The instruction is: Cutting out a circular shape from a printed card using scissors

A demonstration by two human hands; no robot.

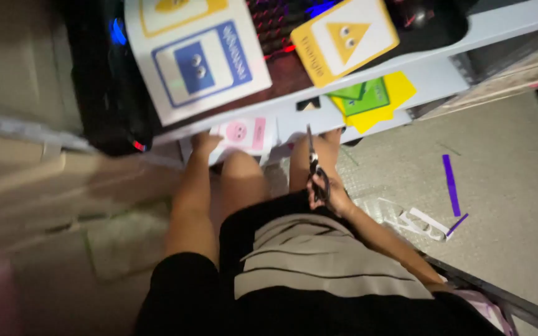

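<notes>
My right hand [332,198] grips a pair of dark scissors [314,163] with the blades pointing up toward the desk edge. Reaching forward under the desk edge, my left hand [205,144] holds a white sheet with a pink face card [244,134] printed on it. The scissors' tip sits just right of that sheet. Both hands are above my knees and lap.
A white desk [431,78] carries a sheet with a blue rectangle card [200,59], a yellow triangle card [344,38], green and yellow paper [375,99] and a lit keyboard [275,22]. Purple strips [449,183] and white scraps [421,221] lie on the floor at right.
</notes>
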